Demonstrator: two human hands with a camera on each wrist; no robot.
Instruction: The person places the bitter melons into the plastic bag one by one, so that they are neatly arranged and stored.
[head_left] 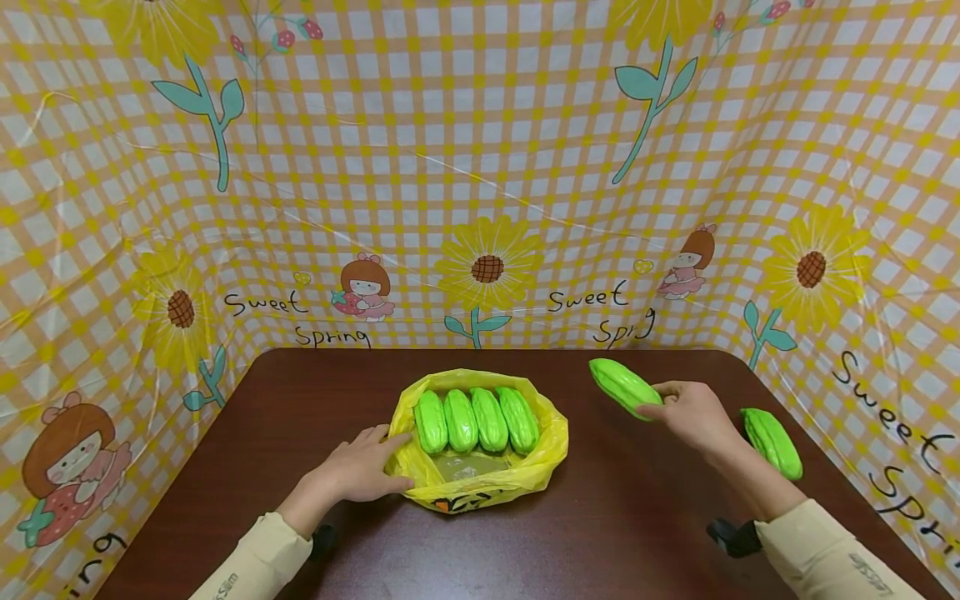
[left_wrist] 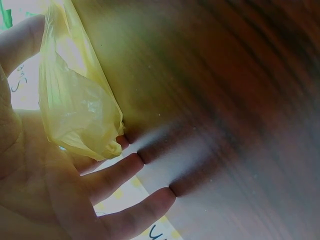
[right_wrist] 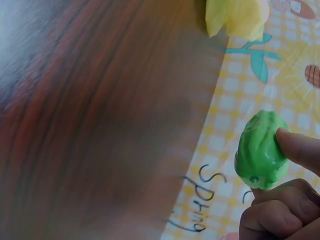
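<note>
My right hand (head_left: 699, 415) pinches a bright green, ridged bitter melon (head_left: 622, 386) by one end, holding it above the table to the right of the yellow plastic bag (head_left: 553, 446). In the right wrist view, the thumb presses on one side of the bitter melon (right_wrist: 262, 150) and curled fingers lie under its end. Several like melons (head_left: 461, 422) lie side by side in the wide-mouthed bag. My left hand (head_left: 358, 468) rests at the bag's left edge, fingers spread and fairly straight. The left wrist view shows those fingertips (left_wrist: 167, 195) on the table, with bag plastic (left_wrist: 82, 110) between thumb and fingers.
Another green bitter melon (head_left: 772, 443) lies near the right edge of the dark brown table (head_left: 300, 400), beside my right forearm. A checked cloth (head_left: 480, 167) with sunflowers hangs around the back and both sides.
</note>
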